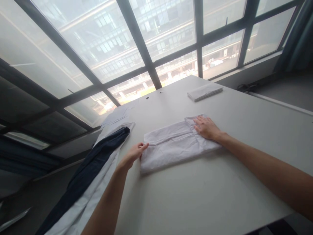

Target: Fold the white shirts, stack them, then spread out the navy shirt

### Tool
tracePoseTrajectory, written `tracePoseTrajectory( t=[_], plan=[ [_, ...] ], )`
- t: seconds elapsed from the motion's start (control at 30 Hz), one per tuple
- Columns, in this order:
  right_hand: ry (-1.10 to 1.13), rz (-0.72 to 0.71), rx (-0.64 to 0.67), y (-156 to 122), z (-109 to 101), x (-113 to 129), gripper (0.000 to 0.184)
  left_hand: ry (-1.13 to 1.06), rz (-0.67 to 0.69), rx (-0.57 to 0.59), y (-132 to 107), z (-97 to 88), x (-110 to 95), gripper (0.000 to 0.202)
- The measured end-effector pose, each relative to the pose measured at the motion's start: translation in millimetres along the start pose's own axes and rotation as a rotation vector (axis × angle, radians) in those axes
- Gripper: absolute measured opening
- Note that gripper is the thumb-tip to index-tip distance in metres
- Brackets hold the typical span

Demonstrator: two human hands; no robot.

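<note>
A folded white garment [174,145] lies flat on the white table [195,195], in the middle. My right hand [206,127] rests palm down on its far right end, fingers stretched out flat. My left hand [134,154] touches the garment's left edge, fingers extended along the fold and holding nothing that I can see.
A second folded white cloth [204,91] sits at the table's far edge near the window. A dark blue garment [93,166] and white cloth [80,209] hang over the table's left side. Large windows [146,42] stand behind the table. A cable [246,87] lies on the sill at right.
</note>
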State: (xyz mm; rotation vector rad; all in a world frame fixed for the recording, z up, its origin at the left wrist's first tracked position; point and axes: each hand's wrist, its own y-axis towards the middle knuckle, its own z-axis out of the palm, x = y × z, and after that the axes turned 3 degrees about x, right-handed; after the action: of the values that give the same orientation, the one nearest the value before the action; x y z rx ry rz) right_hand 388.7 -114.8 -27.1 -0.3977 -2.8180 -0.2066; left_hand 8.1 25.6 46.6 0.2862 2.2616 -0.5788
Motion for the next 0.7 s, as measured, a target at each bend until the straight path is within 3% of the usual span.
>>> tracePoseTrajectory(
  t=[0.17, 0.33, 0.53, 0.7],
  plan=[
    [0.003, -0.03, 0.001, 2, 3, -4, 0.056, -0.101, 0.013, -0.1, -1, 10.6, 0, 0.055],
    [0.005, -0.045, -0.013, 3, 5, -5, 0.055, -0.373, -0.021, -0.06, -1, 13.1, -11, 0.054],
    [0.008, -0.034, -0.013, 2, 3, -2, 0.054, -0.405, 0.046, -0.063, -7, 14.4, -59, 0.044],
    [0.002, -0.034, -0.021, 1, 1, -1, 0.054, -0.238, 0.083, -0.064, -5, 34.9, -107, 0.055]
  ],
)
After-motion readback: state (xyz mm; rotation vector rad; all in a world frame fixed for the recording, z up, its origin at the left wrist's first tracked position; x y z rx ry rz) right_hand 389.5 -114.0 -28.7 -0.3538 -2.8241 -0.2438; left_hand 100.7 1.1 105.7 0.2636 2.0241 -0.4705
